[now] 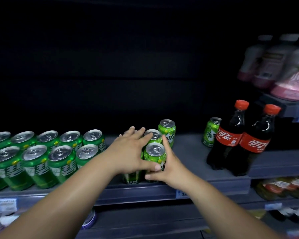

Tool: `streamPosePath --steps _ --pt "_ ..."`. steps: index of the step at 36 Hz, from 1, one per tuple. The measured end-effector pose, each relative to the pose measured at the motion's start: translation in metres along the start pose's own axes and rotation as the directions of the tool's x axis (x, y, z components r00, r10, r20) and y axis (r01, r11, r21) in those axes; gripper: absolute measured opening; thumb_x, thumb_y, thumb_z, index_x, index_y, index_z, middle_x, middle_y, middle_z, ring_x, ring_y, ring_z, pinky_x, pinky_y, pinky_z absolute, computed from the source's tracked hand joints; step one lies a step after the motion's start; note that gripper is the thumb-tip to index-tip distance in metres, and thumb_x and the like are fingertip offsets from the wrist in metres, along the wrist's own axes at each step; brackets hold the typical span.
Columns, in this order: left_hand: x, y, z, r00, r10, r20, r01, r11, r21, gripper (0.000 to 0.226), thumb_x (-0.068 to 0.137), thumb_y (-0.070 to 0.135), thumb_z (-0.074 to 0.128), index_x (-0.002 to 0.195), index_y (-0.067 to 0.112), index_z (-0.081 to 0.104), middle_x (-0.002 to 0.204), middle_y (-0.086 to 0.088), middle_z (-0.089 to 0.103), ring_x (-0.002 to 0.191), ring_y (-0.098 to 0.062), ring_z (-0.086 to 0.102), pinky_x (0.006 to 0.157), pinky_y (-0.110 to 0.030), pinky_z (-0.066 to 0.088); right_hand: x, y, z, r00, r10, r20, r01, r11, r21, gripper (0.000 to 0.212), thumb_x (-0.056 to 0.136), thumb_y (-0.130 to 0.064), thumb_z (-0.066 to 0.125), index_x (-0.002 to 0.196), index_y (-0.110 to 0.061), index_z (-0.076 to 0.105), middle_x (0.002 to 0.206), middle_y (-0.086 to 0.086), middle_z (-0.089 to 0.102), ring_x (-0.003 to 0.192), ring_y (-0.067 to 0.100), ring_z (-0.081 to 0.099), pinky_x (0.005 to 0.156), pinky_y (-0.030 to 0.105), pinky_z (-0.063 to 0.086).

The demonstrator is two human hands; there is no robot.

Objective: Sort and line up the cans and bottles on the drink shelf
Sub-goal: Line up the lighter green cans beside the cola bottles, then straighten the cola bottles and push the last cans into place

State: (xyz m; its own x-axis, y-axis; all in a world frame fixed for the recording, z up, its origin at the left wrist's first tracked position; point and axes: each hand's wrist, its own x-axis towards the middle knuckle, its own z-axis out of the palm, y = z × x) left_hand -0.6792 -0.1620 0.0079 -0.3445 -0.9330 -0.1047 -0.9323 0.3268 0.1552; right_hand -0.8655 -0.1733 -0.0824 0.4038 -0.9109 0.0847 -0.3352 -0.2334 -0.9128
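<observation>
Head view: grey shelf (188, 152) w/ drinks, both arms reaching in at centre. L hand (128, 152) lies over a small cluster of light green cans, fingers spread and nearly straight, tips resting on the tops at the back. Its thumb (151, 167) presses across the side of the front can (154, 153). Under the palm is a covered can (131, 176), only its lower part visible.

R hand (169, 168) holds the front can from the right, thumb curled round the base and index finger up along the side (other fingers hidden behind it).

Just behind the front can stands a second can (154, 135), touching it. A third can (167, 130) is further back-right, upright.

Far left: dark green cans (41, 159) in two neat rows, approx five per row in view, all upright. Right side: two cola bottles (231, 137) w/ red caps, side by side near the shelf edge. A lone light green can (210, 133) sits just behind them, well apart from the cluster.

Upper right: pink-label bottles (283, 66), blurred.
</observation>
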Motion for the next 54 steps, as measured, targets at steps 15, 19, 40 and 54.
streamPosePath --steps 15,19,40,54 --pt "-0.006 0.029 -0.019 0.914 0.193 -0.356 -0.251 0.96 -0.126 0.085 0.081 0.076 0.048 0.153 0.037 0.026 0.16 0.012 0.026 0.153 -0.016 0.008 0.124 -0.043 0.012 -0.041 -0.033 -0.046 0.988 0.063 -0.143 -0.059 0.998 0.035 0.116 0.047 -0.063 0.092 0.144 -0.058 0.03 0.157 -0.018 0.033 0.138 0.001 0.043 0.11 0.036 0.048" --pt "-0.002 0.061 -0.021 0.838 0.257 -0.482 -0.393 0.896 -0.205 0.069 0.086 0.056 0.063 0.147 0.035 0.038 0.151 0.015 0.038 0.146 -0.009 0.022 0.119 -0.031 0.022 -0.072 -0.043 -0.069 0.94 0.031 -0.339 -0.023 0.999 0.029 0.083 0.059 -0.05 0.086 0.131 -0.055 0.046 0.144 -0.024 0.047 0.127 -0.005 0.053 0.1 0.032 0.053" --pt "0.081 0.174 0.025 0.883 0.054 -0.467 -0.273 0.867 -0.416 0.07 0.077 0.04 0.078 0.138 0.034 0.044 0.136 0.013 0.048 0.126 -0.005 0.046 0.106 -0.026 0.038 -0.151 -0.012 -0.194 0.863 -0.029 -0.504 0.084 0.993 0.086 0.038 0.081 -0.012 0.082 0.106 -0.037 0.068 0.106 -0.009 0.069 0.099 0.007 0.066 0.079 0.023 0.055" --pt "0.103 0.085 -0.037 0.976 -0.127 -0.176 0.114 0.99 -0.082 0.089 0.066 0.045 0.086 0.143 0.032 0.044 0.133 -0.001 0.052 0.119 -0.019 0.057 0.099 -0.035 0.05 -0.114 -0.016 -0.164 0.95 -0.077 -0.302 0.096 0.994 0.051 0.047 0.079 -0.024 0.083 0.106 -0.057 0.062 0.111 -0.012 0.064 0.088 0.006 0.065 0.079 0.026 0.056"
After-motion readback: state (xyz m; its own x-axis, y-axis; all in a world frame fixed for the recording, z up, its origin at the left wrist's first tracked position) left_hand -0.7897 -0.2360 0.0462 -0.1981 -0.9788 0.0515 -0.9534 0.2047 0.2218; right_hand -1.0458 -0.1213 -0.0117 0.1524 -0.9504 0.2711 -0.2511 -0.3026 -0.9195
